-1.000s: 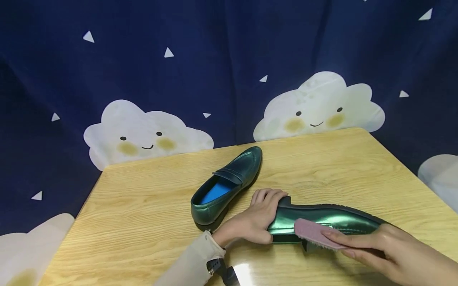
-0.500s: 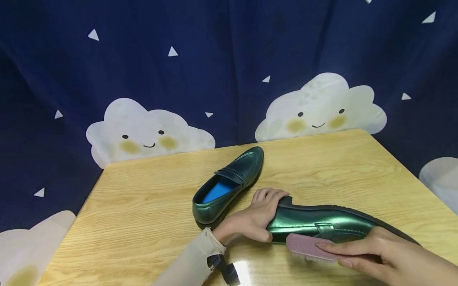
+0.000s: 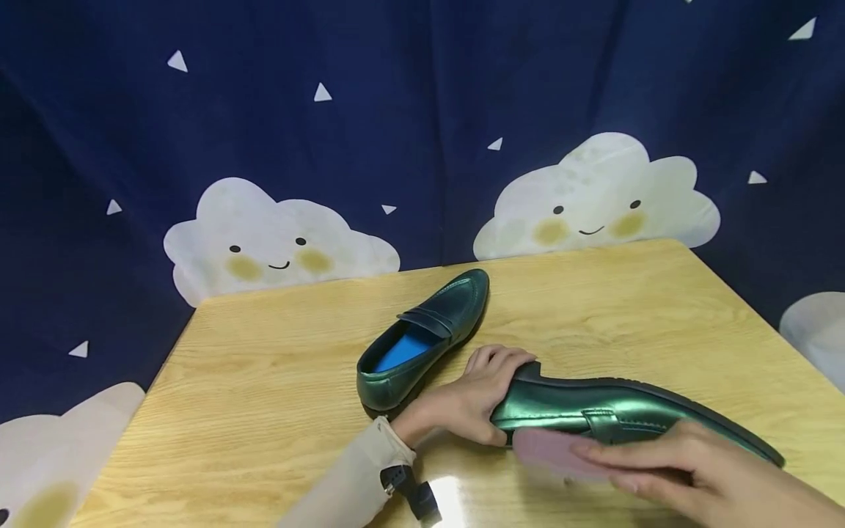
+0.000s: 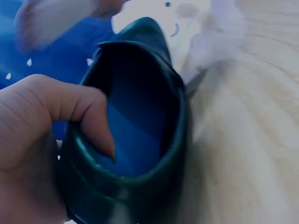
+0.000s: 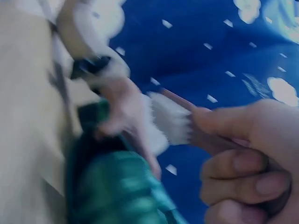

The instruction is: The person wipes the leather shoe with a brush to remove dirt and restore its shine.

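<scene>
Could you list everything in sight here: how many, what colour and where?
gripped shoe: 1, shiny green, on its side, heel in left hand
far shoe: 1, dark green, blue insole, upright on table
brush: 1, pink, pale bristles, in right hand
table: 1, light wood, under far shoe
backdrop: 1, navy, white clouds and triangles, behind table
band: 1, black, at left cuff
sleeve: 1, cream, left arm
left hand: 1, bare, gripping heel
right hand: 1, bare, gripping brush

I can read no text, label, brand, number or sign in any of my three views.
</scene>
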Available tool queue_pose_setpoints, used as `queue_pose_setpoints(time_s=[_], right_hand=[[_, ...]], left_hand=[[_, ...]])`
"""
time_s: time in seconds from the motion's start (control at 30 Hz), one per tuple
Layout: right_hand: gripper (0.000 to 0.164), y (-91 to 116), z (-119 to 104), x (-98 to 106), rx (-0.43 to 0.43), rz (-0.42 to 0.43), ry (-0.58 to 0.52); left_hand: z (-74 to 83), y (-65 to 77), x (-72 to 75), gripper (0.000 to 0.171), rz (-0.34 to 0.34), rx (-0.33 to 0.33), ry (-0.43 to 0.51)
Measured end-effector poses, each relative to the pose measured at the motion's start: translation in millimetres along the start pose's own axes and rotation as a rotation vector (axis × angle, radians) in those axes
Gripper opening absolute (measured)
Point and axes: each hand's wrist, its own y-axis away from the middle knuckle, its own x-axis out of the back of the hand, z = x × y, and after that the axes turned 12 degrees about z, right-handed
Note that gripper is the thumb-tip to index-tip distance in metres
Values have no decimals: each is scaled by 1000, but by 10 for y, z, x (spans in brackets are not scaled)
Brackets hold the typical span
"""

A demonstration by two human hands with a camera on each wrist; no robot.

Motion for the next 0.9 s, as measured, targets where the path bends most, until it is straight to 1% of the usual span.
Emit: queue_pose_setpoints(time_s=[0.03, 0.1, 0.17, 0.2, 0.23, 0.27, 0.3, 0.37, 0.43, 0.47, 0.5, 0.6, 0.67, 0.73, 0.77, 0.83, 0.9], right_hand=[[50, 41, 12, 50, -17, 66, 51], [54, 122, 27, 144, -71, 231, 159], [57, 183, 44, 228, -128, 399, 259], [58, 203, 58, 256, -136, 490, 318], [58, 219, 71, 281, -173, 572, 385], [57, 232, 91, 306, -215, 642, 418], [55, 244, 115, 330, -253, 696, 431], [52, 266, 164, 372, -306, 776, 402], [52, 283, 215, 405, -315, 816, 345], [52, 293, 237, 421, -318, 825, 323], [52, 301, 257, 432, -317, 836, 296], [52, 331, 307, 458, -276, 853, 253], [51, 361, 326, 465, -266, 861, 233], [50, 384, 338, 466, -264, 863, 226], [51, 393, 338, 464, -270, 859, 227], [52, 401, 333, 460, -283, 852, 233], [53, 397, 319, 454, -305, 839, 253]], left_hand=[[6, 11, -4, 104, 5, 0, -21], [32, 29, -15, 102, 10, 4, -57], [76, 41, -31, 99, 12, 13, -116], [107, 49, -33, 97, 16, 23, -155], [142, 56, -37, 94, 22, 35, -211], [179, 61, -38, 92, 28, 46, -276], [219, 65, -40, 88, 39, 58, -338], [296, 64, -38, 80, 63, 85, -435], [363, 55, -36, 70, 91, 123, -464], [390, 50, -34, 66, 105, 150, -446], [412, 48, -30, 61, 118, 185, -401], [456, 58, -5, 46, 147, 311, -206], [477, 75, 26, 39, 123, 391, -71], [501, 95, 78, 36, 48, 451, 27], [518, 102, 109, 34, -11, 458, 50], [546, 109, 178, 26, -148, 420, 56], [562, 116, 252, 20, -282, 349, 45]])
